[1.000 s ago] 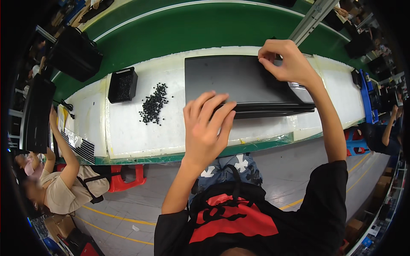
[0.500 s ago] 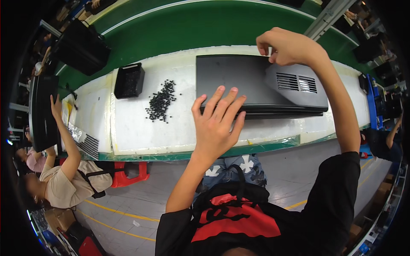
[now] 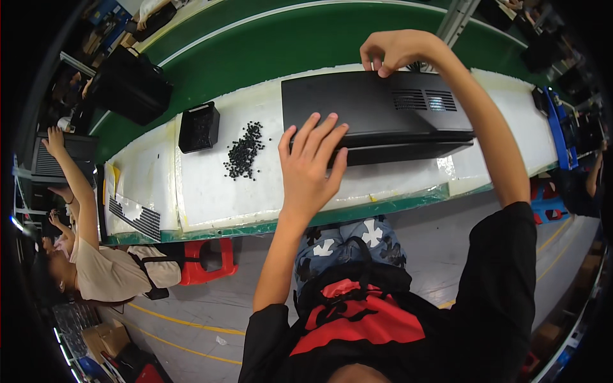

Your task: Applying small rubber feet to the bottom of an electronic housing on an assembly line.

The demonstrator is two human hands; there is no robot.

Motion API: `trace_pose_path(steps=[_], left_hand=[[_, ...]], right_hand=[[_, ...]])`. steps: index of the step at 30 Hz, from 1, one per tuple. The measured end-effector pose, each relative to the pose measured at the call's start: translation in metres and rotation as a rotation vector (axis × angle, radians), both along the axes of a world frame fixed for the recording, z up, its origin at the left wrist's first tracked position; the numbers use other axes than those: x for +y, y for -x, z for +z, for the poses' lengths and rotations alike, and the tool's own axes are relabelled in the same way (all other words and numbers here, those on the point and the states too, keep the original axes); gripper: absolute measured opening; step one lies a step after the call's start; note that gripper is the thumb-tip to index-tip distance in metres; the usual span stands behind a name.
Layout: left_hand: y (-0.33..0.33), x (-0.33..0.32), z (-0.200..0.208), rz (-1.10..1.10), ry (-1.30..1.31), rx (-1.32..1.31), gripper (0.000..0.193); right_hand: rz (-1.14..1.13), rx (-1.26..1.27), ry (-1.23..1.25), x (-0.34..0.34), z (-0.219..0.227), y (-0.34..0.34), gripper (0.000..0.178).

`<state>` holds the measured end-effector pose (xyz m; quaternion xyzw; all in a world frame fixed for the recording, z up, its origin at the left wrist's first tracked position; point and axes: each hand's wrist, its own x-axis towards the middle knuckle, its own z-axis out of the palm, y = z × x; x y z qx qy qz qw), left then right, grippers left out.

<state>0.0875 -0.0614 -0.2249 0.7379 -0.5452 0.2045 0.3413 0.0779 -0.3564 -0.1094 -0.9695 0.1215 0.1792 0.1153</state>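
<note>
A black case [image 3: 357, 102] with two slotted vents lies on the white-topped table in front of me. My left hand [image 3: 311, 159] rests over its near left edge, fingers spread and palm down. At the far edge of the case is my right hand [image 3: 396, 51], thumb and fingers curled together in a pinch. Whatever sits between those fingertips is too small or hidden to make out. To the left of the case, a loose pile of small black pieces [image 3: 244, 152] is scattered on the table. Beside the pile stands a black bin [image 3: 198, 127] with more black pieces inside.
A sheet of black dots [image 3: 135, 218] lies at the table's left end. There a co-worker in a beige shirt [image 3: 105, 271] handles a dark grilled panel [image 3: 67, 153]. A red stool [image 3: 211, 262] stands below the table edge. Beyond the table runs a green surface [image 3: 255, 48].
My right hand has moved left along the far edge of the case. My left hand stays at the near left edge. The co-worker's dark panel has turned and moved farther away.
</note>
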Motion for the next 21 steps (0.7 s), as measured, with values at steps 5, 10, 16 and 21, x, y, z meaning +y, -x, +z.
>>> trace_pose_path(steps=[5,10,16,21], left_hand=[[-0.009,0.030,-0.014,0.070,0.214,0.289,0.070],[-0.026,0.041,-0.078,-0.065,0.179,1.010,0.093],[-0.014,0.021,-0.130,0.019,0.296,1.210,0.074],[-0.007,0.011,-0.138,0.011,0.413,1.248,0.071]], right_hand=[[-0.051,-0.400,-0.585,-0.095,-0.039,0.086,0.028],[-0.484,-0.542,-1.319,-0.129,-0.138,0.195,0.090],[-0.665,-0.512,-1.298,-0.156,-0.235,0.193,0.095],[-0.779,-0.686,-1.424,-0.184,-0.301,0.198,0.056]])
